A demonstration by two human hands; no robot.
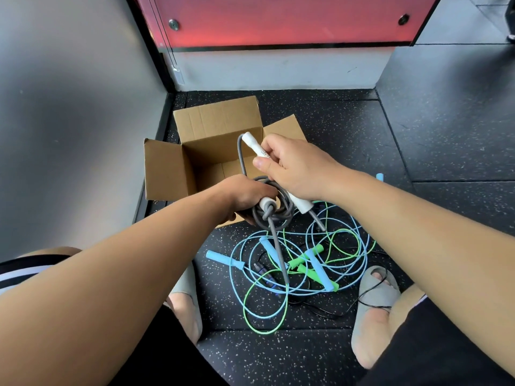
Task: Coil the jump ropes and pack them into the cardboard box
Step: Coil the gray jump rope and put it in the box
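The left hand [245, 195] was clenched round the coiled part of the grey jump rope [281, 215], a second white handle [266, 203] pinned against the loops inside that grip; the right hand [295, 168] grasped the other white handle [255, 146] near its middle, both ends sticking out past the fist, just above the coil. The cord looked soft and limp but springy enough to hold round loops; it probably weighed little, and the loops would likely slacken if the left grip eased. A loose tail [278, 252] hung from below the left grip down toward the floor, so the coil was not finished. The handles seemed stiff and smooth; they were the surest places to hold, while the loops needed pinching where they crossed. The cardboard box [167, 171] stood open just beyond both grips, apparently empty where it could be seen; the blue ropes [315, 263] and green ropes [305, 260] lay tangled beneath the hands, thin and liable to snag.
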